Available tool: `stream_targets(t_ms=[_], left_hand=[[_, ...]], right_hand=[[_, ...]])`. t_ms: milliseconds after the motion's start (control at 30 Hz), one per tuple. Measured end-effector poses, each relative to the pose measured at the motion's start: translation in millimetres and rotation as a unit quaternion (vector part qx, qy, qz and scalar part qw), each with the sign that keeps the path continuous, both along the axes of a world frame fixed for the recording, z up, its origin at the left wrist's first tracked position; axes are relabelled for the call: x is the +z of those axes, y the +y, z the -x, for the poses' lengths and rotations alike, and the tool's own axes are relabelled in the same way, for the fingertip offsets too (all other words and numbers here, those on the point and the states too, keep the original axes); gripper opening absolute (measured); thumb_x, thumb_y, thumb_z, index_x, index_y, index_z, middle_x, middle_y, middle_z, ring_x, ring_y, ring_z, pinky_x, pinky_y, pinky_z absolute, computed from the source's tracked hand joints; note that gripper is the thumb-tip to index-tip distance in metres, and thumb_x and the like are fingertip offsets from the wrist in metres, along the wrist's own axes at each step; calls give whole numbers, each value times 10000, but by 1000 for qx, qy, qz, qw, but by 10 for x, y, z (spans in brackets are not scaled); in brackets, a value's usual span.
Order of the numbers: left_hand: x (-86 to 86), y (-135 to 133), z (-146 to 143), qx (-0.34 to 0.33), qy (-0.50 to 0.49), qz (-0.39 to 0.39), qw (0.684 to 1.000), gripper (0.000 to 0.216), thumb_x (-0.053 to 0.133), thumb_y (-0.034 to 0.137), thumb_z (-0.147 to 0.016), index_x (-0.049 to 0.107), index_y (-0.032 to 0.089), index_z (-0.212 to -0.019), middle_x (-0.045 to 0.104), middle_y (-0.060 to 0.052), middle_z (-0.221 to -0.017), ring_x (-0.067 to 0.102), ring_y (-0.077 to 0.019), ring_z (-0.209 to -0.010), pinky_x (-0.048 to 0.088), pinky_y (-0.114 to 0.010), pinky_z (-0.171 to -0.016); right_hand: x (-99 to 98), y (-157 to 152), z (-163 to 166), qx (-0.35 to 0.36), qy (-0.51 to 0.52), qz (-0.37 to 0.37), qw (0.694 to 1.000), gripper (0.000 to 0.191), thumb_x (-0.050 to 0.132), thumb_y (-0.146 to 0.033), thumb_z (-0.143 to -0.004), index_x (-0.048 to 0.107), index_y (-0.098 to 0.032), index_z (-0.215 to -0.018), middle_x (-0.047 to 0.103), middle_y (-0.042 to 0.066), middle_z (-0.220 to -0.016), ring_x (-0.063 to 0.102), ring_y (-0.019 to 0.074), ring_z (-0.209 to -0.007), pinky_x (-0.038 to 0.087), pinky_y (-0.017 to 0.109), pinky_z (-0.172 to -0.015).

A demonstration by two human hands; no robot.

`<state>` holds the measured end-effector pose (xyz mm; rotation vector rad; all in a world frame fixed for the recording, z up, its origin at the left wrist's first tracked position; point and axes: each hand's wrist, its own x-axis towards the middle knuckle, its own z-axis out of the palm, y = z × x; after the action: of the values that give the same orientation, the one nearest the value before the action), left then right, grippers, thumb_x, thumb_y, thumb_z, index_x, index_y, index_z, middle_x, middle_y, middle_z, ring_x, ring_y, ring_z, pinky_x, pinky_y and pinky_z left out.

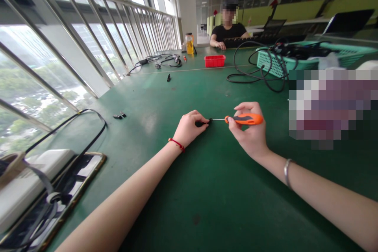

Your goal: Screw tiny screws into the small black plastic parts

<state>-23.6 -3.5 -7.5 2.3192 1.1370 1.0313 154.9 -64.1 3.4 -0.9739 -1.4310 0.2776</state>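
We hold a screwdriver [243,119] in our right hand [249,132], fingers wrapped closed around its handle, thumb along the near side. Our left hand [189,128] is pinched shut on a small black part [203,123], which sits at the fingertips, directly between the two hands. The screwdriver's tip meets that part, so tool and part form one line from hand to hand, just above the bench [206,189].

The handle is smooth orange plastic with a dark grey grip panel, rounded and thicker toward its butt end. From it runs a thin, straight, bright metal shaft. The black part is tiny and matte; we cannot make out its shape, since the fingers cover most of it. The bench top is a flat green mat with a dull sheen and a few scuffs.

The screwdriver's long axis lies nearly level and runs crosswise in front of us, with the tip pointing left toward our left hand and the butt pointing right, past our right palm.

A red string bracelet [176,143] circles the left wrist, a metal bangle [287,171] the right.
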Motion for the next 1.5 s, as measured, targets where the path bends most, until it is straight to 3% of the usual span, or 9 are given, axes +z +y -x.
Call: stream_targets(t_ms=[100,333,567,733,833,967,1133,1400,1500], left_hand=[[-2,4,3,4,2,1,1000,104,642,161,-719,723,175,-783,656,-26,-821,627,-133,-739,525,-257,-726],[-13,16,11,0,-6,9,1000,93,649,191,-726,721,175,-784,654,-24,-807,631,-134,-728,538,-258,-719],[-18,6,4,2,-13,15,1000,75,661,192,-724,718,163,-764,647,-29,-804,628,-137,-728,540,-265,-725],[-11,6,2,0,-22,22,1000,67,668,190,-719,718,169,-758,649,-27,-807,633,-139,-739,543,-268,-739],[-10,16,3,0,-30,30,999,67,678,190,-711,720,167,-758,649,-27,-806,636,-141,-742,545,-271,-745],[-8,18,-1,2,-36,36,999,68,683,192,-710,722,159,-755,648,-30,-803,636,-143,-739,546,-275,-743],[-2,8,-7,4,-35,36,999,66,683,183,-706,724,158,-751,646,-27,-790,633,-140,-729,545,-273,-739],[-10,13,-8,4,-40,35,999,59,678,169,-705,721,155,-742,644,-28,-786,633,-139,-722,545,-269,-729],[-15,14,-6,4,-40,31,999,62,673,166,-707,721,157,-745,645,-26,-789,634,-137,-724,546,-267,-732]], right_hand=[[-20,31,-8,7,17,-17,1000,314,626,-208,-722,416,-238,-954,448,-65,-662,480,110,-551,424,266,-552],[19,-16,-8,-24,-37,27,999,138,594,-278,-787,465,-229,-786,438,-74,-533,459,101,-443,383,275,-517],[3,30,-6,14,5,-21,1000,407,639,-186,-697,406,-241,-1026,447,-58,-688,474,119,-570,427,278,-561],[3,-11,-22,-9,-46,31,998,108,578,-269,-799,480,-225,-802,462,-63,-590,403,77,-422,376,277,-519],[2,-1,-20,-11,-30,2,999,125,599,-244,-774,486,-221,-824,495,-42,-659,461,95,-488,406,279,-547],[-4,29,-19,-1,14,-30,999,345,636,-193,-710,440,-230,-991,456,-46,-700,494,123,-597,447,279,-591],[17,-18,-13,-22,-44,24,999,127,586,-283,-794,472,-226,-802,433,-64,-575,450,95,-460,398,261,-514],[-11,30,-12,-6,16,-30,999,378,648,-194,-701,424,-240,-1003,454,-58,-682,474,116,-563,434,273,-557],[7,18,-31,-13,-29,5,999,193,616,-223,-754,469,-232,-880,405,-90,-542,411,94,-443,388,262,-509]])
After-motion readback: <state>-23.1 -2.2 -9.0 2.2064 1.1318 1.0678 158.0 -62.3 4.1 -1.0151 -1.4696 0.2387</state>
